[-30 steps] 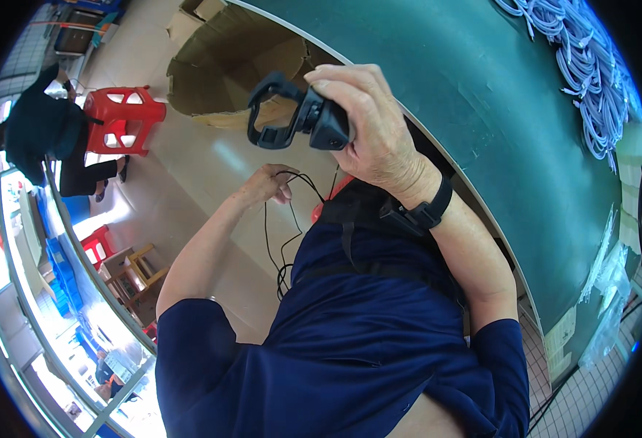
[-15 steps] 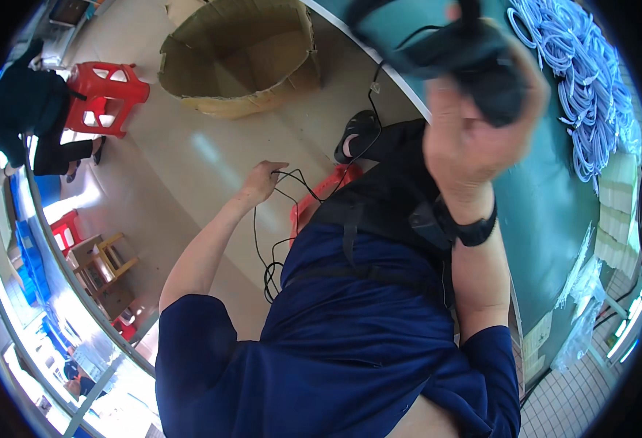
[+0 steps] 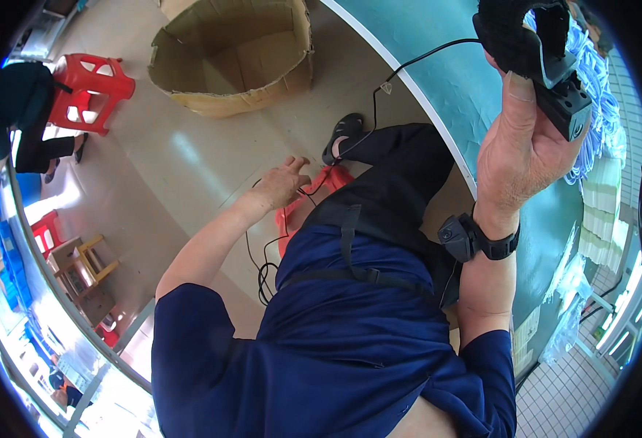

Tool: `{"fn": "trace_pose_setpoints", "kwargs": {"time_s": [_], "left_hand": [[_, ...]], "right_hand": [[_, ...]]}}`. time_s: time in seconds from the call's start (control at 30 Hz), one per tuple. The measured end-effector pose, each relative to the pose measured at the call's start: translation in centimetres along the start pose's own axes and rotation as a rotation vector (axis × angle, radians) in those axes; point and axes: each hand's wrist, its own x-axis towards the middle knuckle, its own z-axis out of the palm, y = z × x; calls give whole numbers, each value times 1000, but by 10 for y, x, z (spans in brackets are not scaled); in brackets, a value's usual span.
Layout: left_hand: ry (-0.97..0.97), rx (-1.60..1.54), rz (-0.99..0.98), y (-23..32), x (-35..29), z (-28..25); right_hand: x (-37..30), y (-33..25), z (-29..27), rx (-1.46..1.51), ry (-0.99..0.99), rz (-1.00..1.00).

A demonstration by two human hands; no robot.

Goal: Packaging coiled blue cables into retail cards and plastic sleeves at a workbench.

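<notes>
Grip's snug on one side: over the big green table (image 3: 427, 44), right hand (image 3: 522, 157) has thumb and fingers wrapped round a black gadget (image 3: 511, 44), while the left hand (image 3: 284, 184) is half-curled, can't tell if it's pinching the thin black cable (image 3: 438, 49). Gadget's just swung across from the floor (image 3: 138, 190) side, so that cable now crosses the table's edge.

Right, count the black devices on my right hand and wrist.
2: a held device in the right hand; a wrist device strapped around its wrist. Others may be hidden.
</notes>
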Motion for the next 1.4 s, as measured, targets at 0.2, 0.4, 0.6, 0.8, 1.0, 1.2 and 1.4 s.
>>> {"fn": "trace_pose_setpoints", "kwargs": {"time_s": [0.2,0.4,0.6,0.8,1.0,1.2,1.4], "left_hand": [[-267,42,-39,-29,0,13],[-177,-143,-43,-35,-12,17],[197,-253,13,3,-45,1],[289,-306,-70,25,-65,-10],[378,-287,145,45,-58,-18],[396,-234,206,45,-50,-18],[713,-217,-107,36,-42,-16]], "right_hand": [[6,4,-16,-45,-39,15],[-5,-6,-11,-97,-108,52],[-64,-13,32,-393,-785,330],[-182,57,49,-447,-1546,552],[-237,98,71,-409,-1626,518],[-260,96,83,-148,-1977,719],[-267,103,79,179,-1871,933]]}}
